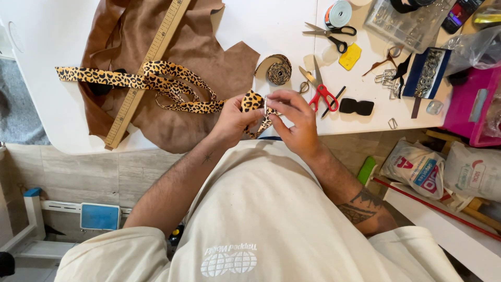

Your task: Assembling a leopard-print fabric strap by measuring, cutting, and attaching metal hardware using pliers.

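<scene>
At the near edge of the white table (271, 26), your two hands meet just above your chest, both working on the same leopard-print strap (172, 86). Your left hand (232, 121) is closed around a folded end of the strap, thumb pressed on top of the fold. Your right hand (292, 117) pinches the strap from the other side, fingertips bent in tight against a small metal buckle (265, 106) that sits between the two hands. From your left hand the strap runs back across the table in loops and lies over a piece of brown suede (172, 47), crossing a wooden ruler (148, 60) that rests slantwise on the suede. Just beyond your right hand lie red-handled scissors (321, 89), and near them a roll of strap (276, 69). Black-handled scissors (331, 34) lie farther back.
</scene>
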